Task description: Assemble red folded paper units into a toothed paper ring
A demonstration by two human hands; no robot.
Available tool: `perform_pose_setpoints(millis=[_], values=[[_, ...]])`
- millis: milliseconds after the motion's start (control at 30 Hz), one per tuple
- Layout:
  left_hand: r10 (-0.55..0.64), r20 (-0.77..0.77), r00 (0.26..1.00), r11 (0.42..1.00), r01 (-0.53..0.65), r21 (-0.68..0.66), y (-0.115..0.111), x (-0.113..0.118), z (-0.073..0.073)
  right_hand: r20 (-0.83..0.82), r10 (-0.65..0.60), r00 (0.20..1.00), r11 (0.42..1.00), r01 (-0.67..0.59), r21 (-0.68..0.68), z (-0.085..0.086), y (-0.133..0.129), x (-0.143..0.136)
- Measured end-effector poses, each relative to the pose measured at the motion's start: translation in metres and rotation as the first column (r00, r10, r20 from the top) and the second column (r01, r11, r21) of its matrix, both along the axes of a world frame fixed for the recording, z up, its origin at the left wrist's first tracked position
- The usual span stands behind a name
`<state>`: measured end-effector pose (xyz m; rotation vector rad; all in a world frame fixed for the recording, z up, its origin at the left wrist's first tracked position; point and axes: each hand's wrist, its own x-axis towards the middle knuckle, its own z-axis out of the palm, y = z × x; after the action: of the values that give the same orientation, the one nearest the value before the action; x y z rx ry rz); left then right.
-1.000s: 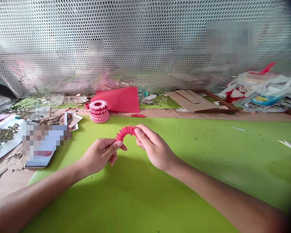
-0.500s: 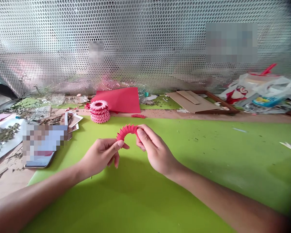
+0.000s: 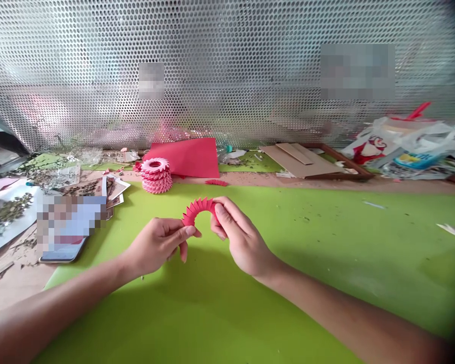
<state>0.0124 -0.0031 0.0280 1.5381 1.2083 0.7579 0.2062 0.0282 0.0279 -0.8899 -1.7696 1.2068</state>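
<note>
You hold a red folded-paper strip [image 3: 198, 206] up in an arch over the near-middle part of the green mat [image 3: 212, 313], its pointed folds fanned along the outer curve. Your left hand [image 3: 157, 245] pinches the left end narrowly between thumb and fingers, some of the other fingers hanging loosely below. Your right hand [image 3: 244, 242] is closed on the right end, thumb on top, covering part of it.

Beyond your hands, a little to the left, a pink and red paper ring stack [image 3: 156, 183] sits near the far edge of the mat. A red sheet [image 3: 197, 159] lies behind it and to the right, and a small red folded piece [image 3: 216, 182] is just in front of that sheet. On your left, a phone [image 3: 62, 253] lies beside some photos [image 3: 116, 189], and dried plant bits [image 3: 13, 210] rest on white paper at the far left. Over to the far right are cardboard pieces [image 3: 299, 163], a wooden frame [image 3: 358, 171] and plastic bags [image 3: 398, 144], with a perforated metal panel [image 3: 220, 60] standing across the back.
</note>
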Motion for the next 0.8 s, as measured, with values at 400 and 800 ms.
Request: perform_pose_setpoints(millis=[400,800], values=[[-0.061,-0.006,0.998,0.998,0.061,-0.014,0.000,-0.001,0.003,-0.043,-0.044,0.998,0.999,0.045,0.007,0.001,0.004,0.003],[-0.153,-0.064,0.986,0.988,0.152,-0.020,0.006,-0.010,0.001,0.314,0.213,0.925,0.977,-0.197,-0.082,0.019,0.015,0.019]])
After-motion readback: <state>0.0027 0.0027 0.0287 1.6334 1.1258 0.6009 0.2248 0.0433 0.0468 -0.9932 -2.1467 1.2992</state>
